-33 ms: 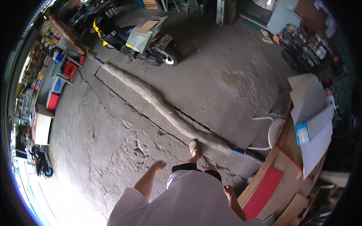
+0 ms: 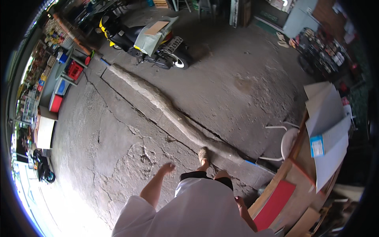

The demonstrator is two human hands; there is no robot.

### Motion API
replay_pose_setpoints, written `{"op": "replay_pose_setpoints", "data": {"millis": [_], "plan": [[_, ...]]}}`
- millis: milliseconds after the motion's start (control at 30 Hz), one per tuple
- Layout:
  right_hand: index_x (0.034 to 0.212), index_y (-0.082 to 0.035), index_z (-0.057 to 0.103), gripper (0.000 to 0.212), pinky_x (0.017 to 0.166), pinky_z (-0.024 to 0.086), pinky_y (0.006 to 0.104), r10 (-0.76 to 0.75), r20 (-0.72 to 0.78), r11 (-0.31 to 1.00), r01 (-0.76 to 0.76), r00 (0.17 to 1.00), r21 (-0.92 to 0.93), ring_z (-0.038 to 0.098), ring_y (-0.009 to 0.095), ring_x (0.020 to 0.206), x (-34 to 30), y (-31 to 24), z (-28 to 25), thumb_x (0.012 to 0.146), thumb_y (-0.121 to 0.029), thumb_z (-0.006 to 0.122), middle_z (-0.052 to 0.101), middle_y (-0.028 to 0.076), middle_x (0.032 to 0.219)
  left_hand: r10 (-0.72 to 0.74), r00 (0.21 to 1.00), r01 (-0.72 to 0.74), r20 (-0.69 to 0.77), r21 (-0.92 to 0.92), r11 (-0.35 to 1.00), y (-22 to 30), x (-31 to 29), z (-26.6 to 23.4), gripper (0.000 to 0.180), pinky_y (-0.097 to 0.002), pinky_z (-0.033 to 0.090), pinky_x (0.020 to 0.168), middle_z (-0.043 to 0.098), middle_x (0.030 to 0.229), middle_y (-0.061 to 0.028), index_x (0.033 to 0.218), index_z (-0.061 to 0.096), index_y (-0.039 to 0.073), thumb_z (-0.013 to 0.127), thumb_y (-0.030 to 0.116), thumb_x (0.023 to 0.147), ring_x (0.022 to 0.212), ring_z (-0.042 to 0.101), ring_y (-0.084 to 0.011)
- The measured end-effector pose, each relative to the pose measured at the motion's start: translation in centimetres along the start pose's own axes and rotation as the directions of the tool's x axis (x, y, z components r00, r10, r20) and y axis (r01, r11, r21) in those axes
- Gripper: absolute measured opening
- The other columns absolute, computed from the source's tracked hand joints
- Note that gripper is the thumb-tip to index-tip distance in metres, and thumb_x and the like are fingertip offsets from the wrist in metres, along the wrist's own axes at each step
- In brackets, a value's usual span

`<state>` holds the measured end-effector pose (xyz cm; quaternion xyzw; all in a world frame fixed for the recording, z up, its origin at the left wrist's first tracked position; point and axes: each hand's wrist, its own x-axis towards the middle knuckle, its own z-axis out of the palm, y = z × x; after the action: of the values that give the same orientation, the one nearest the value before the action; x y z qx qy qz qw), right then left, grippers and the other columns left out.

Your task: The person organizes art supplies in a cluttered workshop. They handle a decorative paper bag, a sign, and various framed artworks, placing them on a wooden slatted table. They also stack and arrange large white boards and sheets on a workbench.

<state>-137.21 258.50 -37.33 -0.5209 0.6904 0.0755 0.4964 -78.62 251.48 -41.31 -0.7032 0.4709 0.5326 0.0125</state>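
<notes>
Two hands [image 2: 169, 168] [image 2: 239, 201] hang short of a ridge [image 2: 173, 113] crossing the floor [image 2: 118, 106].

The bottom edge cuts off the white shirt [image 2: 193, 209], and the left hand [image 2: 168, 168] and the right hand [image 2: 239, 202] are too small and blurry to see each finger. The table [image 2: 304, 189] hides part of the white chair [image 2: 290, 143], and a gray cover [image 2: 148, 44] hides part of the motorbike [image 2: 132, 35]. The little things [image 2: 52, 38] at the far left are too tiny to name.
</notes>
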Motion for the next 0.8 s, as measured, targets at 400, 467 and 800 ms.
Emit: {"op": "replay_pose_setpoints", "data": {"millis": [400, 467, 800], "plan": [[0.105, 0.004, 0.068, 0.032, 0.081, 0.05, 0.037, -0.378, -0.128, 0.863, 0.399, 0.917, 0.31, 0.064, 0.029, 0.089, 26.6, -19.1, -21.4, 0.092, -0.024, 0.06, 0.071, 0.019, 0.101, 0.054, 0.962, -0.063, -0.269, -0.026, 0.998, 26.7, 24.4, -19.8, 0.037, -0.0343, 0.054, 0.066, 0.073, 0.092, -0.0099, 0.113, 0.065, 0.013, 0.06, 0.046, 0.095, 0.08, 0.07, -0.0199], [0.105, 0.004, 0.069, 0.032, 0.083, 0.05, 0.0391, -0.246, -0.056, 0.967, 0.242, 0.968, -0.076, 0.065, 0.031, 0.09, 32.1, -21.3, -26.0, 0.091, -0.024, 0.06, 0.071, 0.02, 0.102, -0.038, 0.956, -0.069, -0.292, -0.349, 0.934, 27.9, 26.1, -18.9, 0.043, -0.0415, 0.054, 0.072, 0.072, 0.092, -0.0149, 0.112, 0.067, 0.006, 0.06, 0.044, 0.093, 0.076, 0.069, -0.0273], [0.103, -0.002, 0.065, 0.026, 0.064, 0.057, 0.0371, -0.072, -0.117, 0.962, 0.1, 0.99, 0.256, 0.068, 0.021, 0.068, 59.6, -34.8, -55.1, 0.098, -0.025, 0.054, 0.069, 0.013, 0.081, -0.129, 0.988, 0.065, -0.087, -0.523, 0.85, 37.0, 31.0, -18.4, 0.034, -0.0386, 0.054, 0.074, 0.074, 0.1, -0.0141, 0.104, 0.072, 0.005, 0.071, 0.031, 0.082, 0.087, 0.068, -0.0206]]}}
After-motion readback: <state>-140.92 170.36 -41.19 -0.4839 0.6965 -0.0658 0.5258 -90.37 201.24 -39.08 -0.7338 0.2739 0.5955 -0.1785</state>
